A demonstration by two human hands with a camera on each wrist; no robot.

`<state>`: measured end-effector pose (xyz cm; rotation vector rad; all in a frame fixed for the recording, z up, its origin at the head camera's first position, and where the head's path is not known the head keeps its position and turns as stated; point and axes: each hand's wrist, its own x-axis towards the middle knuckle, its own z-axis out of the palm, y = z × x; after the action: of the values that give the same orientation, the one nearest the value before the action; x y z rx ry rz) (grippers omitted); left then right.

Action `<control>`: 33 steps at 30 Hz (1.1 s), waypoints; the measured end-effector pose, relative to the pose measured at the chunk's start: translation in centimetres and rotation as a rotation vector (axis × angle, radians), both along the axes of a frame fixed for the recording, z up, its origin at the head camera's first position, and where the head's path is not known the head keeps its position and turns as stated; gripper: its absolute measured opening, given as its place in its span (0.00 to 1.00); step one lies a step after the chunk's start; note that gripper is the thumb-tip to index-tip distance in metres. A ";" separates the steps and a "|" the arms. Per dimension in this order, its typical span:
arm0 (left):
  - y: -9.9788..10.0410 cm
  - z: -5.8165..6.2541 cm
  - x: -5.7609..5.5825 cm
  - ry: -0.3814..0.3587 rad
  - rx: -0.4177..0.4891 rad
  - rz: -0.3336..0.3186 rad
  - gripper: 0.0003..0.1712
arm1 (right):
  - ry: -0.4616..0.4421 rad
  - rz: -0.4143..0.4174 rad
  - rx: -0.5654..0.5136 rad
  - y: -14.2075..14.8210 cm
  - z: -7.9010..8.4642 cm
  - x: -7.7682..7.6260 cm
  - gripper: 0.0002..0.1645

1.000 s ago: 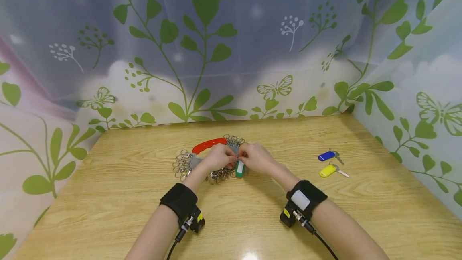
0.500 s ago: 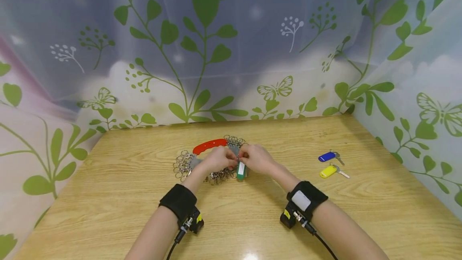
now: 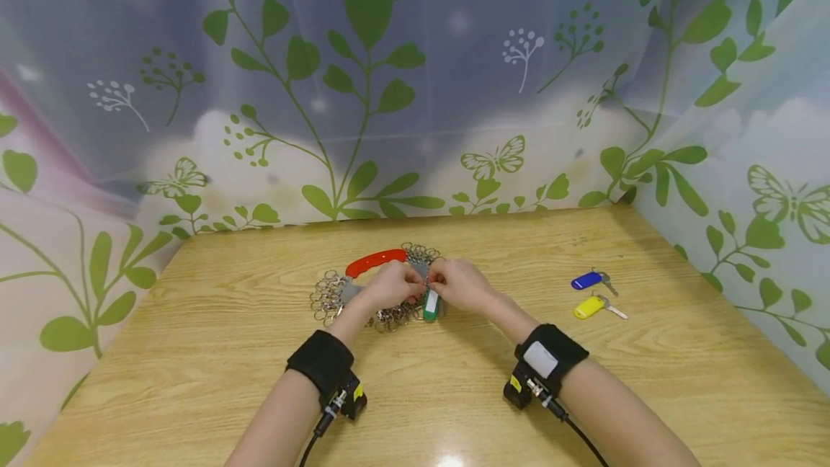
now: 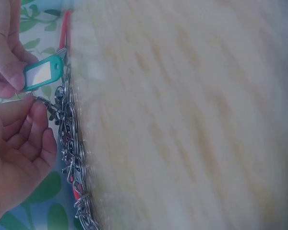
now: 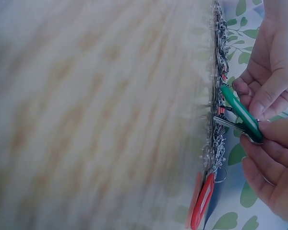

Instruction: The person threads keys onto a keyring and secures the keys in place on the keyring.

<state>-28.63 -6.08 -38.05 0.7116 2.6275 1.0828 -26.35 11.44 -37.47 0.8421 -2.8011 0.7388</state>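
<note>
A key holder lies mid-table in the head view, with a red handle (image 3: 376, 261), a grey plate and a dense fringe of metal key rings (image 3: 329, 298). My left hand (image 3: 392, 285) pinches one of those key rings between thumb and index finger, its other fingers curled loosely. Right against it, my right hand (image 3: 459, 283) pinches the ring end of a green key tag (image 3: 431, 305) with a white label. In the right wrist view a metal key (image 5: 229, 123) hangs beside the green tag (image 5: 242, 111). The fingertips of both hands hide the spot where the rings meet.
To the right on the wooden table (image 3: 454, 388) lie a blue key tag (image 3: 586, 280) and a yellow key tag (image 3: 589, 307), each with a key attached. A patterned curtain (image 3: 415, 128) stands behind the table and along its sides. Cabled cameras sit on both wrists.
Both hands stay in place at the key holder. The green key tag swings slightly between the fingertips, tilting a little and back.
</note>
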 end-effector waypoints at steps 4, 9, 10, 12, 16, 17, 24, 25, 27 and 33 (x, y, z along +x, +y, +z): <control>0.1 0.2 0.1 -0.016 0.007 0.007 0.08 | 0.022 0.006 0.024 -0.1 0.0 0.0 0.02; 0.1 0.4 0.1 -0.023 0.023 0.009 0.08 | 0.058 0.023 0.043 -0.2 0.0 0.0 0.03; 0.1 0.5 0.1 -0.025 0.025 0.012 0.08 | 0.065 0.026 0.044 -0.2 0.0 0.0 0.04; 0.1 0.5 0.1 -0.022 0.032 0.017 0.08 | 0.068 0.031 0.041 -0.2 0.1 0.0 0.04; 0.2 0.4 0.1 -0.010 0.025 0.027 0.08 | 0.043 0.020 0.029 -0.1 0.1 0.0 0.04; 0.2 0.3 0.1 -0.006 0.019 0.027 0.08 | 0.025 0.013 0.021 -0.1 0.1 0.0 0.03; 0.4 0.0 0.3 0.005 0.004 -0.016 0.07 | -0.082 -0.029 -0.043 0.1 -0.1 0.0 0.03; 0.5 0.0 0.3 -0.001 0.004 -0.016 0.07 | -0.089 -0.028 -0.049 0.1 -0.1 0.0 0.03; 0.5 0.0 0.3 0.000 -0.002 -0.021 0.07 | -0.101 -0.022 -0.066 0.2 0.0 0.0 0.03; 0.4 -0.1 0.0 0.022 -0.016 -0.030 0.07 | -0.124 -0.011 -0.096 0.4 0.1 -0.2 0.04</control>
<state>-28.67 -5.72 -38.11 0.7613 2.6323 1.0501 -26.53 11.83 -37.37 0.7894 -2.8472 0.9456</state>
